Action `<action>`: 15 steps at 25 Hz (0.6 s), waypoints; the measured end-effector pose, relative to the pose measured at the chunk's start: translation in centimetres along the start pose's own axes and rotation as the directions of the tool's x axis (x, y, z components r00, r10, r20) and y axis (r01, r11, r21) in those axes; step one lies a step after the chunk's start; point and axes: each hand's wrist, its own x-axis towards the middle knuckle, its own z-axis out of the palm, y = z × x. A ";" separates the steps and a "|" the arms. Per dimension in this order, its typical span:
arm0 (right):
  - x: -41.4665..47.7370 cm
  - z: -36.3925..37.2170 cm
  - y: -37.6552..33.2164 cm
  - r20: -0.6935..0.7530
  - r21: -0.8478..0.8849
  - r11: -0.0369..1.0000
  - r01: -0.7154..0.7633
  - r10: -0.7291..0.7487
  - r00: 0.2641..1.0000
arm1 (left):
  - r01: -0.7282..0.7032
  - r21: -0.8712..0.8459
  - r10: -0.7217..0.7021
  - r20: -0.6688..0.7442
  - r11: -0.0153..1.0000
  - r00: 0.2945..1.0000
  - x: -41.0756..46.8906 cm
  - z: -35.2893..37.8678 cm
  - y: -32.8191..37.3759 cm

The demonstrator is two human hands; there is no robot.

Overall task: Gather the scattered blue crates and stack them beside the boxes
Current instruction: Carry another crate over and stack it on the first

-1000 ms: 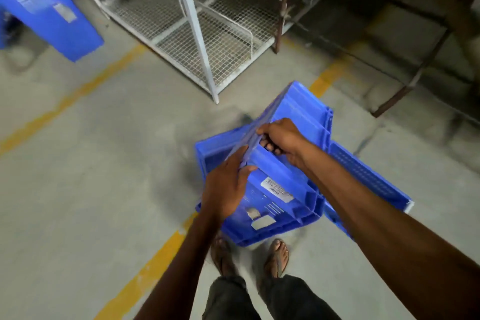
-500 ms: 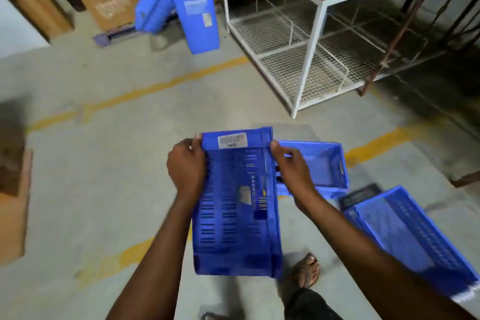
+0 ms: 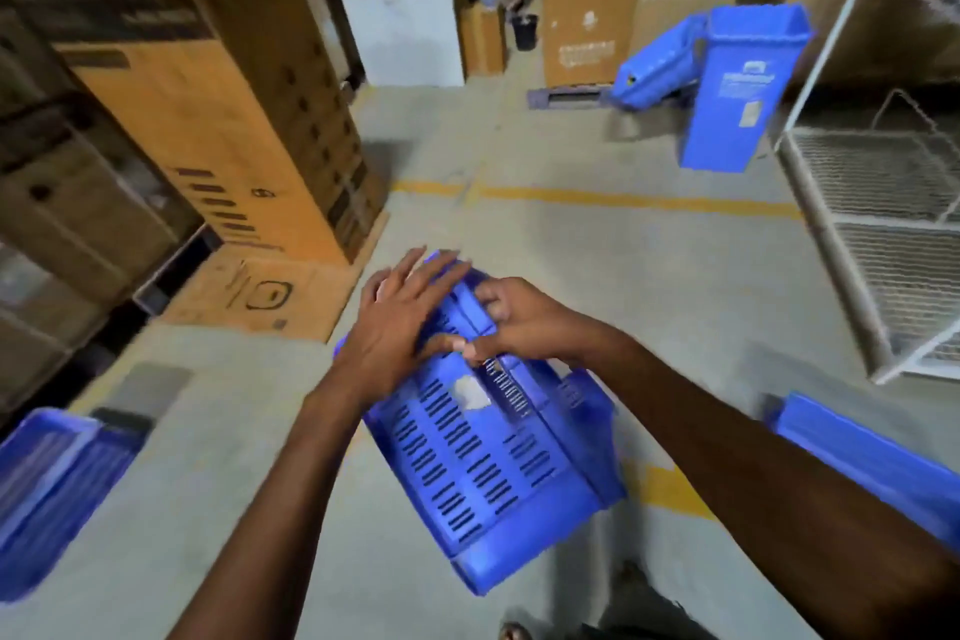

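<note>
We hold one blue crate (image 3: 483,463), left hand (image 3: 400,327) flat on it, right hand (image 3: 524,322) gripping its rim; floor crates (image 3: 47,483) ungathered, none stacked.

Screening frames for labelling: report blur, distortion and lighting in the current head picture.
Head view: motion blur smears the left-edge crate and the cardboard boxes; the held crate shows sharper slots; wide-angle distortion slants the white wire rack at the right edge; the light is dim and even, with no glare.

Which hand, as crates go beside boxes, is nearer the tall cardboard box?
Left. The left hand, flat on the held crate, sits toward the tall cardboard box; the right hand grips the crate farther right.
</note>
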 end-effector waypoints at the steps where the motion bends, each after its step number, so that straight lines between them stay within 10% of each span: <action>1: 2.0 2.1 -1.6 0.047 -0.099 0.995 0.023 -0.018 0.999 | -0.043 0.084 0.039 0.040 0.996 0.998 -1.0 -1.5 -1.9; 8: 15.0 12.4 -7.0 0.363 -0.246 0.948 0.203 -0.104 0.926 | 0.254 0.068 -0.259 0.090 0.965 0.962 -9.3 -4.9 -16.3; 15: 25.9 13.7 -7.2 0.629 -0.478 0.788 0.387 -0.001 0.777 | 0.709 -0.168 -0.729 -0.144 0.685 0.669 -20.6 -8.2 -24.6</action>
